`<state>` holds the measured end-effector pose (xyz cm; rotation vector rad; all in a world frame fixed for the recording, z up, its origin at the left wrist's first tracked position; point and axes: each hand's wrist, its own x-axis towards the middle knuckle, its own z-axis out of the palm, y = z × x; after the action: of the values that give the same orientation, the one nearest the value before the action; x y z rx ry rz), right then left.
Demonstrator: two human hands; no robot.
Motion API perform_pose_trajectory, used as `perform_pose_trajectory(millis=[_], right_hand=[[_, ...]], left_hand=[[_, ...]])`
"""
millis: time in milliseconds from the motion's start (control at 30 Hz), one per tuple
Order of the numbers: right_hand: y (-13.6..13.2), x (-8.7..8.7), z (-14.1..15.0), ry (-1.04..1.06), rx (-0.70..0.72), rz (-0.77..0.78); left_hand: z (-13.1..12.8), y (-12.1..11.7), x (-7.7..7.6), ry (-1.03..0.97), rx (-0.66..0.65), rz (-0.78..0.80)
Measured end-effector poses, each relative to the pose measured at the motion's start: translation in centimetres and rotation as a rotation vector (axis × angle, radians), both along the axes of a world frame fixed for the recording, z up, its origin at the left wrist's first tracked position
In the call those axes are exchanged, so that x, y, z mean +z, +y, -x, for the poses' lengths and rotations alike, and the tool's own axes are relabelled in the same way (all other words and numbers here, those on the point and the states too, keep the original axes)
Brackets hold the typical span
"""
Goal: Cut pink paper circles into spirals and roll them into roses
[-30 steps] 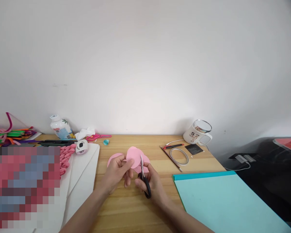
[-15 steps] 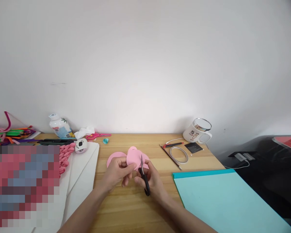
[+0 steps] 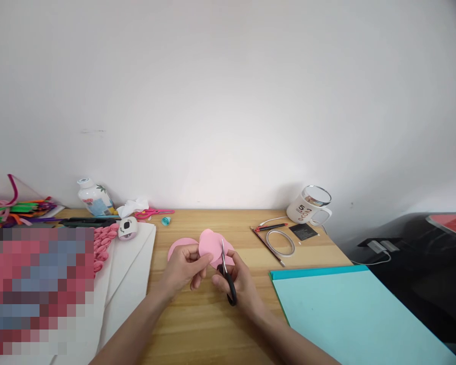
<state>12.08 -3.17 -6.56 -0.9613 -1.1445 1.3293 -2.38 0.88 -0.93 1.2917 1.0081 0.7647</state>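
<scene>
Over the wooden table, our left hand has the pink paper pinched between thumb and fingers — our right hand is curled around the black-handled scissors, blades right at the paper's edge. More pink paper lies just behind.

Illumination is bright and diffuse, peaking on the central wall and falling off toward the corners. The source lies outside my view. A soft shadow falls on the wall beside the mug; broader grey shading covers the right side. The tabletop darkens near my right forearm. My left grip and right grip appear reasonably clear, as do the scissors. Wide-angle distortion tilts the mug and bottle outward. Coarse pixelation obscures the lower left. Lettering on the black card is unreadable.
</scene>
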Motion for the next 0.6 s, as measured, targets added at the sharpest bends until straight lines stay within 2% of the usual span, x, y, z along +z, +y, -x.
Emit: perform_pose_trajectory(millis=[200, 600], right_hand=[[0.03, -0.31, -0.17, -0.008, 0.013, -0.003], [-0.13, -0.03, -0.2, -0.065, -0.011, 0.045]], left_hand=[[0.2, 0.31, -0.28, -0.001, 0.009, -0.022], [0.33, 0.27, 0.43, -0.025, 0.04, -0.06]])
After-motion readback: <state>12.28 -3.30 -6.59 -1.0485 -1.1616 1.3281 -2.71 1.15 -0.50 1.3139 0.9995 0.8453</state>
